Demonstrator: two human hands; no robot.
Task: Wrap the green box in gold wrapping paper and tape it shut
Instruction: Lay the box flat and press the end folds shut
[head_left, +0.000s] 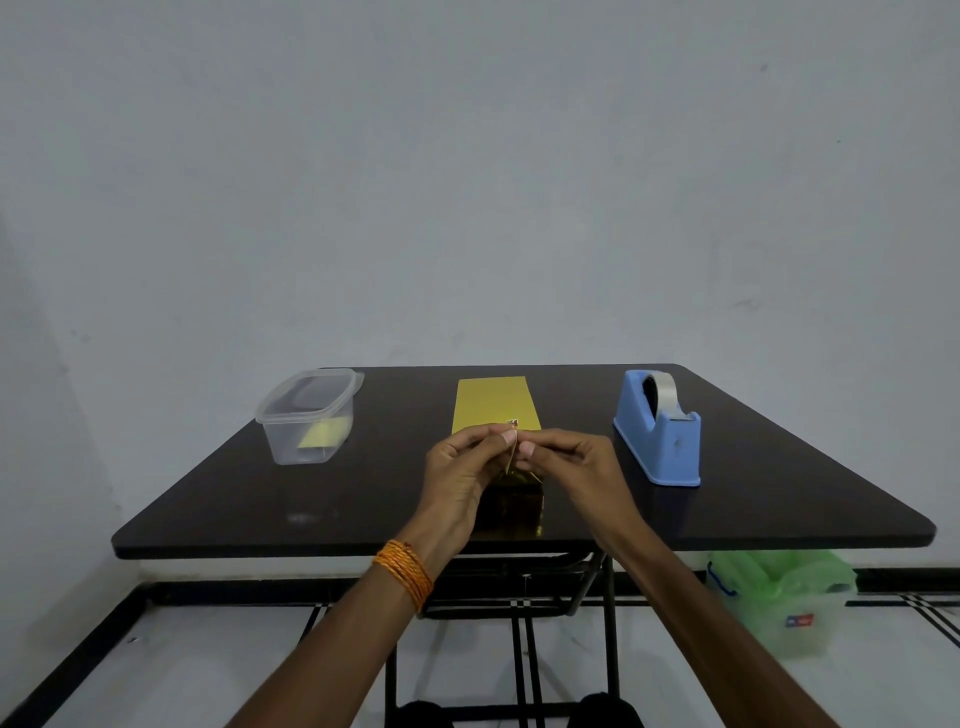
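Gold-wrapped box (496, 415) lying at table (779, 499) centre, left hand (460, 467) and right hand (574, 465) pinching a paper flap (511, 452) together over its near end, clear tub (306, 415) sitting at ten o'clock, blue tape dispenser (660, 431) sitting at two o'clock

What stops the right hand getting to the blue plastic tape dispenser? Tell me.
Probably nothing. The blue plastic tape dispenser stands just to the right of the right hand, with bare dark table between them. But that hand is pinching the gold wrapping paper and must let go first.
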